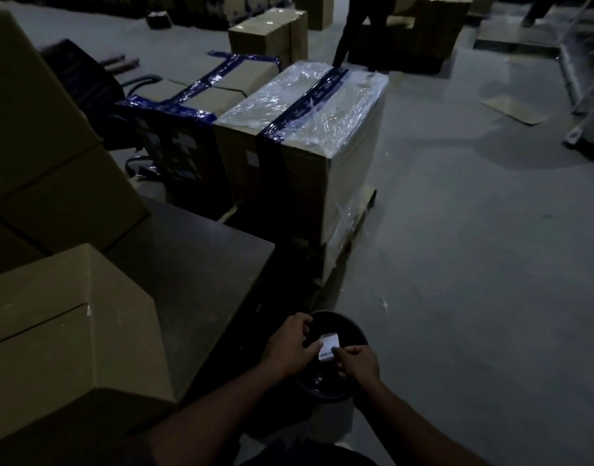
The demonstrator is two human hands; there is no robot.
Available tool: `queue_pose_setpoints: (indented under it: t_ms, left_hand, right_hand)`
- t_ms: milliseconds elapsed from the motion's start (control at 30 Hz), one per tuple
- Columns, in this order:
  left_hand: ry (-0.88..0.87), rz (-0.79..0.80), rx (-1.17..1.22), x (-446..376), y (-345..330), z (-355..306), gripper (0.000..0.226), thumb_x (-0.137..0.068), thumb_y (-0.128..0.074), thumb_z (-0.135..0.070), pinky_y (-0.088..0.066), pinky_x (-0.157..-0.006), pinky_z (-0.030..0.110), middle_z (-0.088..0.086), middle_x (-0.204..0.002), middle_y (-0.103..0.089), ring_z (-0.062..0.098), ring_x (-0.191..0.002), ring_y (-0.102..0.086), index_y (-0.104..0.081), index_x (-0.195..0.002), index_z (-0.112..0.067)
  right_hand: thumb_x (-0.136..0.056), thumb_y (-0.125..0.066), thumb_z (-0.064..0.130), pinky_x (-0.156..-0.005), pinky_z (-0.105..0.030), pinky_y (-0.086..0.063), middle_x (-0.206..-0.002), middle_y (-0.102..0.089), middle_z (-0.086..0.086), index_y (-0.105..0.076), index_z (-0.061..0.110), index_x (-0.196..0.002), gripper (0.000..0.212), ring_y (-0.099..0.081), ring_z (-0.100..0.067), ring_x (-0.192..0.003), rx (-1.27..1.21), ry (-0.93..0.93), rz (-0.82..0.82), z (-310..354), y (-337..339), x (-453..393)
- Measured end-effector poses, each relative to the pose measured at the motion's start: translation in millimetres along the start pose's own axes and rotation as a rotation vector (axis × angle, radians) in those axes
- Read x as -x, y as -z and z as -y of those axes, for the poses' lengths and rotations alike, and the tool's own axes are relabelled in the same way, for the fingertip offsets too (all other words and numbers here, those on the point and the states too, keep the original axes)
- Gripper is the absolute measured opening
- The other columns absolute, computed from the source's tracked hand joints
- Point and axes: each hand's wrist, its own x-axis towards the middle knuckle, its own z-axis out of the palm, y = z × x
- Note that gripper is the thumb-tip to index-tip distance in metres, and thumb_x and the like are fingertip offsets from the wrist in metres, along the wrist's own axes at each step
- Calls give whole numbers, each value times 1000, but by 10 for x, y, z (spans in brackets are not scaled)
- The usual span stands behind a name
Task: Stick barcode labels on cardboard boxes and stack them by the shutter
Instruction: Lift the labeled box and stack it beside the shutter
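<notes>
The barcode label is a small white slip held between both hands, directly above a round dark bin that stands on the floor. The left hand grips the label's left edge, fingers curled over it, and the right hand pinches its lower right corner with thumb and fingertips closed together; this looks like peeling the label from its backing, though the dim light hides any backing. The label's long axis seems to run up and away from the person, tilted a little right. From the label, the nearest cardboard box lies to the left and slightly nearer the person, resting on a dark table, so the left hand is the closer one for carrying the label across. Beyond the label, farther off, stands a plastic-wrapped box banded with blue tape. The shutter cannot be made out.
</notes>
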Motion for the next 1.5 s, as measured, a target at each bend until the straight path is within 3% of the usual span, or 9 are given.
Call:
queue_pose_setpoints:
  t_ms: [233, 433, 633, 867, 1033, 1233, 1300, 1400, 1500]
  left_hand:
    - [48, -103, 12, 137, 84, 82, 53, -88, -70, -38, -44, -83, 19, -6, -123, -57, 6, -102, -58, -49, -133, -23]
    - [86, -254, 53, 360, 283, 236, 50, -88, -69, -39, -49, -87, 24, -8, -122, -56, 3, -101, -56, -50, -132, -24]
    - [88, -628, 168, 686, 820, 297, 36, -91, -67, -32, -52, -87, 32, -5, -115, -61, 11, -102, -61, -56, -124, -23]
    - [124, -1176, 116, 1517, 1562, 311, 27, -87, -69, -36, -51, -73, 26, -16, -104, -56, 3, -90, -58, -58, -111, -31]
    - [299, -1420, 219, 2066, 1736, 623, 20, -88, -67, -36, -55, -71, 34, -7, -101, -60, 10, -88, -60, -57, -103, -27]
    - [523, -1357, 391, 2412, 1741, 1034, 23, -89, -68, -44, -53, -73, 37, -5, -87, -63, 13, -82, -62, -55, -90, -25]
    - [620, -1208, 385, 2463, 1770, 1145, 29, -90, -63, -51, -53, -72, 37, -6, -81, -63, 14, -77, -62, -56, -85, -23]
    - [605, -1048, 458, 2522, 1801, 1247, 32, -91, -61, -54, -51, -72, 35, -4, -84, -63, 11, -76, -60, -57, -88, -22]
    - [561, -1000, 448, 2569, 1821, 1316, 32, -90, -62, -54, -49, -75, 34, -6, -88, -61, 7, -79, -58, -54, -92, -23]
  right_hand:
    - [-82, -71, 11, -46, -22, -41, -45, -55, 0, -57, 16, -46, 39, -52, -14, -43, 142, 16, 165, -10, -5, -28]
    - [-90, -63, 9, -52, -22, -44, -58, -60, -3, -61, 12, -63, 28, -54, -10, -53, 139, 240, 361, 400, -345, 242]
    - [-87, -68, 8, -75, -42, -55, -73, -66, -4, -62, 16, -78, 13, -63, -18, -71, 41, 485, 485, 1062, -841, 714]
    - [-85, -70, 9, -72, -41, -51, -80, -66, -5, -60, 20, -81, 15, -62, -20, -76, 11, 770, 691, 1622, -1519, 1376]
    - [-87, -68, 24, -71, -26, -53, -99, -62, 3, -58, 28, -96, 14, -61, -8, -87, 127, 1024, 786, 1992, -2055, 1843]
    - [-85, -68, 27, -90, -33, -47, -133, -45, -3, -56, 17, -120, 38, -44, -21, -122, 554, 1341, 589, 2558, -2715, 1997]
    - [-85, -66, 29, -92, -35, -45, -127, -51, -8, -57, 12, -118, 39, -47, -26, -119, 705, 1356, 563, 2730, -2915, 1933]
    - [-82, -66, 38, -71, -30, -42, -101, -57, -6, -57, 16, -95, 27, -60, -30, -102, 914, 1301, 541, 2809, -3114, 1820]
    - [-83, -66, 40, -71, -31, -45, -106, -57, -5, -57, 14, -102, 33, -58, -24, -95, 858, 1294, 497, 2717, -3167, 1794]
